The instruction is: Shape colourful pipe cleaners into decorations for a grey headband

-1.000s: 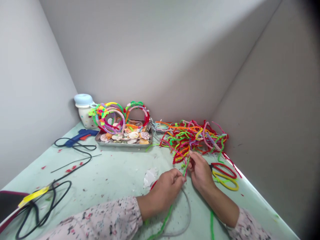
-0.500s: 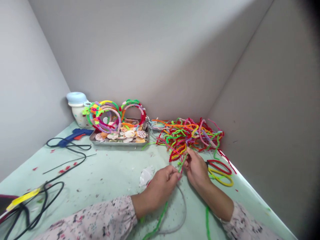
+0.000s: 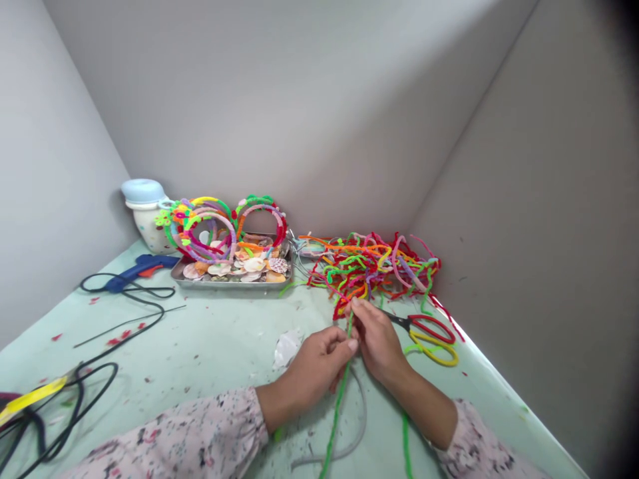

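A long green pipe cleaner [image 3: 337,406] runs from my fingers down past the picture's bottom edge. My right hand [image 3: 378,338] pinches its upper end between thumb and fingertips. Just below, my left hand [image 3: 319,362] is closed on the same strand, thumb pressed on the curled fingers. The hands nearly touch, and whatever else lies inside the fingers is hidden. Under them a thin grey curved band [image 3: 361,422] lies on the table. Another green strand [image 3: 407,446] passes beneath my right forearm. Beyond my right hand is a tangled heap of coloured pipe cleaners [image 3: 372,263].
Scissors [image 3: 433,339] with red and yellow handles lie right of my right hand. Farther back stand a metal tray [image 3: 229,285] of shells, several decorated headbands [image 3: 232,233] and a lidded cup [image 3: 147,219]. A blue glue gun [image 3: 130,274] and black cable [image 3: 117,339] lie left.
The green pipe cleaner now hangs straighter below my hands. My right hand has shifted left, closer to my left hand. The pink strand at my left fingertips no longer shows. The view has shifted slightly.
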### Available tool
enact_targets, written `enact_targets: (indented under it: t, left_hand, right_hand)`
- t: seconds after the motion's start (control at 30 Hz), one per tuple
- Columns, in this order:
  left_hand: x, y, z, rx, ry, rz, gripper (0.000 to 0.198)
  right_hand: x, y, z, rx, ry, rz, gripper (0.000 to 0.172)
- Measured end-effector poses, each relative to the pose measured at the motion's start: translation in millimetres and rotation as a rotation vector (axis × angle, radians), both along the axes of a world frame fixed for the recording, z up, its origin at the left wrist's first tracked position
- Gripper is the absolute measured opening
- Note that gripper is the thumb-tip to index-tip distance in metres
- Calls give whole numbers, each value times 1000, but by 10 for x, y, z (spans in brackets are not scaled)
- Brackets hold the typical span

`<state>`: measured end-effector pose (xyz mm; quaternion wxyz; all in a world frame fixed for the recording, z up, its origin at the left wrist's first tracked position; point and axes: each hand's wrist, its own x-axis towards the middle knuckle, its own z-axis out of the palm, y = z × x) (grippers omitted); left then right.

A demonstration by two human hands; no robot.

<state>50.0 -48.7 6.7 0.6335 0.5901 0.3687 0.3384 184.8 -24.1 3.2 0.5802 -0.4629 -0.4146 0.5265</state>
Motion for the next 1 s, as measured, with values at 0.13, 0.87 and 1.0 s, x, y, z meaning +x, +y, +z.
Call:
enact_targets:
  t: [0.13,0.87,1.0]
  left_hand:
    - [10,21,-35,-40,-7,36,27]
    - [-26,30,103,25,-76,153,22]
    - [-28,41,101,-1,-75,186,19]
  right_hand:
    - [-16,-12,-9,9,29,63,30]
    - [21,-16,-102,56,-38,161,22]
    - [17,-24,-101,58,-43,184,22]
